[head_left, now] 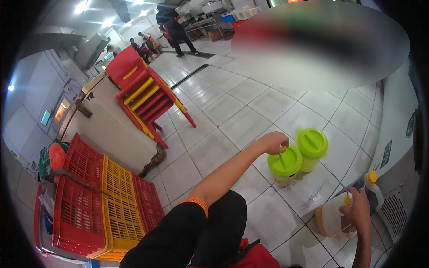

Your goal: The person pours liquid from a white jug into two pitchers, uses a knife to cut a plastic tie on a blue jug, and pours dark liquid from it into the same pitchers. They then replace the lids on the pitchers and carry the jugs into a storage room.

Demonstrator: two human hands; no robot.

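Two clear containers with bright green lids stand side by side on the tiled floor. My left hand (274, 143) is closed on the raised grip of the nearer green lid (285, 161). The other green-lidded container (312, 144) stands just to its right. At the lower right, my right hand (357, 209) is wrapped round the top of a translucent jug (330, 220) with a yellow cap and pale yellow liquid low inside. Behind it is another jug (375, 196) with a yellow-orange cap.
Red and yellow crates (120, 201) are stacked at the left. Red and yellow stacked chairs (147, 96) stand beyond them. A white appliance with a vent (395, 214) is at the right. People (172, 27) are farther back. A large blurred patch covers the upper right.
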